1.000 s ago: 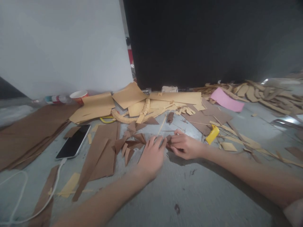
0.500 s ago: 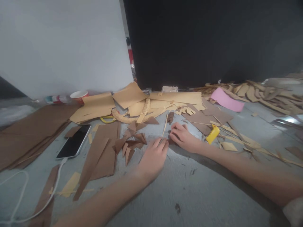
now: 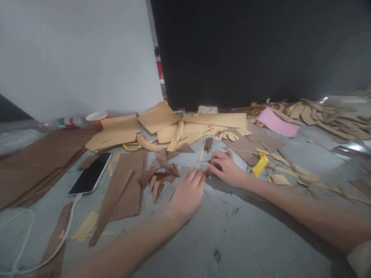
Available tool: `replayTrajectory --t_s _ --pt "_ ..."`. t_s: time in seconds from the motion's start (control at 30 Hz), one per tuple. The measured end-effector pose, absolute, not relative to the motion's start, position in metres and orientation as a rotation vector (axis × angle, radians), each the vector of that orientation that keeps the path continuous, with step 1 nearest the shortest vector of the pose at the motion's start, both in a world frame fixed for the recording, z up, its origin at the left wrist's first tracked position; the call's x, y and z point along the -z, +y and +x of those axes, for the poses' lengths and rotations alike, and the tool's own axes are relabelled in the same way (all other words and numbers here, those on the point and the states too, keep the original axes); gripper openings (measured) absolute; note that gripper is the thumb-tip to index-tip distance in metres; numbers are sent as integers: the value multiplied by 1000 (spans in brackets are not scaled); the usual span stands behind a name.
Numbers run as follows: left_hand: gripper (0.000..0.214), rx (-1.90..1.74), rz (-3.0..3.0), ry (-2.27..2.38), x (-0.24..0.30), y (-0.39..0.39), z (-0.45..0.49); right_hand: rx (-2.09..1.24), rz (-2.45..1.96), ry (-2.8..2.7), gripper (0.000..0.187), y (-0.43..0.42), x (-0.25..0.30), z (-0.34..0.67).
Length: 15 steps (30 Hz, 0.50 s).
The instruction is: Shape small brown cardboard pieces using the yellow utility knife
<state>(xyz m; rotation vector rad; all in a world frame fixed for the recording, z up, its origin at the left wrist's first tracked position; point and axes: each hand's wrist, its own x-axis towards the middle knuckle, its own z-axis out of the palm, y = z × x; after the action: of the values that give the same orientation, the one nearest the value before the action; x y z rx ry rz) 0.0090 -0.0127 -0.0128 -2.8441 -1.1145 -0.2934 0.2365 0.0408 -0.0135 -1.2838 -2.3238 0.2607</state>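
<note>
My left hand [image 3: 188, 192] lies on the grey surface with its fingers stretched flat, the tips resting against a small folded brown paper piece [image 3: 208, 173]. My right hand [image 3: 227, 168] sits just right of it, fingers curled and pinching the same brown piece from the other side. A thin wooden stick [image 3: 201, 153] lies just beyond the fingertips. A cluster of brown paper triangles [image 3: 160, 175] lies left of my left hand.
A phone [image 3: 90, 173] with a white cable [image 3: 20, 247] lies at the left beside brown sheets [image 3: 40, 158]. Tan paper sheets [image 3: 162, 123], a red cup [image 3: 97, 117], a yellow tool [image 3: 260, 164] and a pink sheet [image 3: 277, 122] lie further back. Scraps [image 3: 327, 114] pile up at the right.
My right hand has shifted a little further away and curled its fingers more tightly on the brown piece. My left hand has hardly moved.
</note>
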Motion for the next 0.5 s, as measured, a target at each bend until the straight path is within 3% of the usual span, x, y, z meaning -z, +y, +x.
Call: replayTrajectory --t_s 0.13,0.5 --pt "50 331 -2835 -1130 15 -12 9 -335 -1201 -2340 43 41 13 237" --pt "51 396 -2861 -1150 18 -12 7 -353 -1098 -2340 19 41 15 238"
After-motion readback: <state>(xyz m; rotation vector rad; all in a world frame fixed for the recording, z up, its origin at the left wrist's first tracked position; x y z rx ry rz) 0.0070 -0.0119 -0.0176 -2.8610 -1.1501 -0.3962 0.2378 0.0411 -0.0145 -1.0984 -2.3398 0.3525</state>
